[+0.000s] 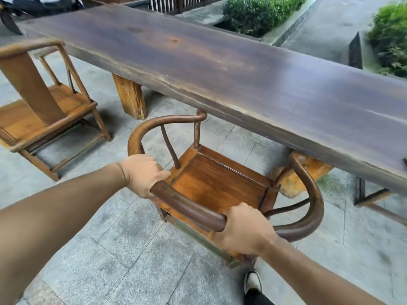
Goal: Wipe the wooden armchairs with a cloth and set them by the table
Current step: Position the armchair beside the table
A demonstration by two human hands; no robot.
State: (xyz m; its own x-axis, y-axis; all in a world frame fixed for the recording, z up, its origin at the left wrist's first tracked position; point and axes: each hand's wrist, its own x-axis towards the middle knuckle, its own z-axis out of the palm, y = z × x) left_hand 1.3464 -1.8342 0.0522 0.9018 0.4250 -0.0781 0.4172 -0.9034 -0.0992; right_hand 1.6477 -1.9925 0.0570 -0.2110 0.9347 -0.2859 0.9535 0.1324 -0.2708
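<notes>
Seen from the head camera, a round-backed wooden armchair (211, 183) is gripped by both hands along its curved top rail (191, 208), on a paved stone floor (123, 249) beside a long dark table (220, 69). The left hand (141, 175) is wrapped over the rail at its near-left bend, fingers curled round the wood; the right hand (244, 230) is clenched round the same rail further along, toward the right. Between the two grips a bare stretch of rail is exposed. Beyond the grips the chair's orange-brown seat is visible, and past it the rail's two ends reach toward the table's near edge; the left end lies just at that edge in the picture, though touch cannot be told. Whether the chair's legs are all on the floor cannot be told. A second armchair (46, 111) is set well to the left of the left hand, near the table's far-left stretch, its tall back splat facing the camera. Pale wooden table supports (130, 95) are seen under the slab, beyond both chairs. Below the right wrist, a shoe (253, 280) is seen on the paving. Green shrubs (253, 12) are seen past the table's far side.
</notes>
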